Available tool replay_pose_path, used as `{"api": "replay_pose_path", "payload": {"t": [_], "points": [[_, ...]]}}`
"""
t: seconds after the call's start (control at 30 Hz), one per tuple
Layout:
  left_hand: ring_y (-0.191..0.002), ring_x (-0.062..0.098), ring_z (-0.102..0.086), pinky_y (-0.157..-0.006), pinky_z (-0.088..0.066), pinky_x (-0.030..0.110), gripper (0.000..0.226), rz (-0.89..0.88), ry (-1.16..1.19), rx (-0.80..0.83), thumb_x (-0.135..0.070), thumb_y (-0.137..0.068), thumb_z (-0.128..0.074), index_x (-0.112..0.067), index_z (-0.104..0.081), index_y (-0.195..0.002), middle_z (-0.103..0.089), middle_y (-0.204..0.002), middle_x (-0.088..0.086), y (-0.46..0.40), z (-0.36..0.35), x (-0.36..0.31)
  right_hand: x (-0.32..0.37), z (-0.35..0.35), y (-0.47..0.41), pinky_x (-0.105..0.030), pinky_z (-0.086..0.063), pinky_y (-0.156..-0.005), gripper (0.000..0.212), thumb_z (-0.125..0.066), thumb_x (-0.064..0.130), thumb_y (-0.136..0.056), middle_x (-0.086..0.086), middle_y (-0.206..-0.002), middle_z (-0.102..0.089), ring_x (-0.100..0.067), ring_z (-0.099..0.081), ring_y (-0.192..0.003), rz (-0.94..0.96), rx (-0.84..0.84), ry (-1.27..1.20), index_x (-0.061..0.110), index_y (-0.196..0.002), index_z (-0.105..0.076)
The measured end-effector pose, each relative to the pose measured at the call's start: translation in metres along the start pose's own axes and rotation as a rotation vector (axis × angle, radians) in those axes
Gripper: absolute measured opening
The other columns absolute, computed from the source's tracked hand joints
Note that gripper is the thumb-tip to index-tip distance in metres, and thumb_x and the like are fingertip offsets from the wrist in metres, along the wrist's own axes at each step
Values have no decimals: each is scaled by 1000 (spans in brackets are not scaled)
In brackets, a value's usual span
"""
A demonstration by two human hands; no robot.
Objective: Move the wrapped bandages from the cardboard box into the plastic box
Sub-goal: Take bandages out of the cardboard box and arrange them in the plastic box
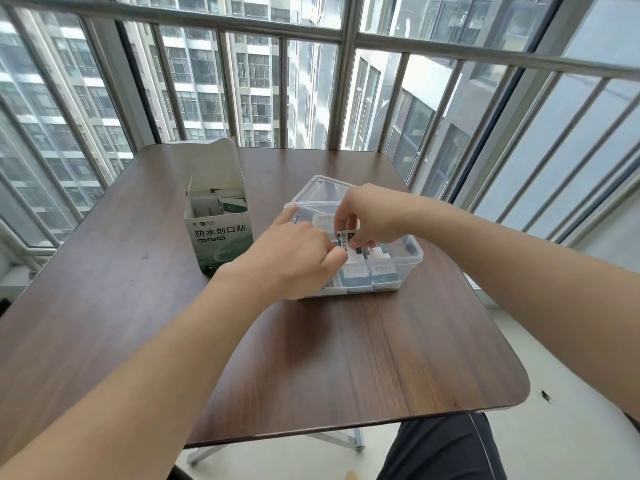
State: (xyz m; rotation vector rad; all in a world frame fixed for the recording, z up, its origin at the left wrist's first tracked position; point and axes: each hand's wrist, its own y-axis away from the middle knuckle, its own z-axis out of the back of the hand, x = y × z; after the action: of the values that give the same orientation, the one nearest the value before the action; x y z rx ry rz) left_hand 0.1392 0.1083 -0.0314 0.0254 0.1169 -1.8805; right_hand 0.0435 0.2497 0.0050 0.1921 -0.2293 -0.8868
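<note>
A white and green cardboard box (221, 233) stands open at the table's left middle, with several wrapped bandages (221, 202) still inside. To its right sits a clear plastic box (412, 254) holding several wrapped bandages (367, 277) on its floor. Both hands meet over the plastic box. My right hand (374, 216) pinches a white wrapped bandage (346, 239) by its top. My left hand (291, 258) grips the same bandage from the left, index finger pointing out over the rim.
The clear lid (322, 188) lies behind the plastic box. The brown wooden table (311, 358) has rounded corners. A barred window runs along its far and right sides. A dark trouser leg (446, 448) shows below the near edge.
</note>
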Motion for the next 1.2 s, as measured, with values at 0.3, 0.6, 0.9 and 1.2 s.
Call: {"api": "replay_pose_path", "payload": {"t": [0.3, 0.6, 0.9, 1.2], "points": [[-68, 22, -45, -123, -8, 44, 45, 0, -23, -53, -28, -99, -26, -16, -40, -57, -46, -57, 2, -2, -6, 1, -6, -13, -2, -24, -44, -62, 39, -77, 11, -86, 2, -114, -68, -9, -56, -64, 22, -38, 70, 20, -124, -68], [-71, 24, -45, -123, -8, 45, 45, -11, -17, -98, -27, -99, -26, -18, -37, -56, -45, -57, 0, -3, -9, 2, -8, -11, 0, -21, -41, -74, 53, -77, 19, -88, 3, -128, -66, -10, -57, -83, 40, 57, 17, 17, -138, -59], [-70, 24, -51, -123, -9, 45, 48, -24, -23, -115, -31, -96, -21, -15, -45, -58, -54, -59, 4, -5, -13, 5, -12, -9, -1, -36, -59, -65, 41, -80, 19, -84, 0, -116, -68, -16, -66, -69, 24, 61, 52, 19, -122, -66], [-71, 25, -49, -123, -10, 44, 45, -13, -27, -93, -30, -96, -22, -15, -44, -59, -51, -59, 2, -4, -12, 5, -10, -6, 1, -16, -41, -56, 55, -79, 26, -86, -1, -125, -66, -17, -62, -92, 12, 67, 15, 16, -135, -58]]}}
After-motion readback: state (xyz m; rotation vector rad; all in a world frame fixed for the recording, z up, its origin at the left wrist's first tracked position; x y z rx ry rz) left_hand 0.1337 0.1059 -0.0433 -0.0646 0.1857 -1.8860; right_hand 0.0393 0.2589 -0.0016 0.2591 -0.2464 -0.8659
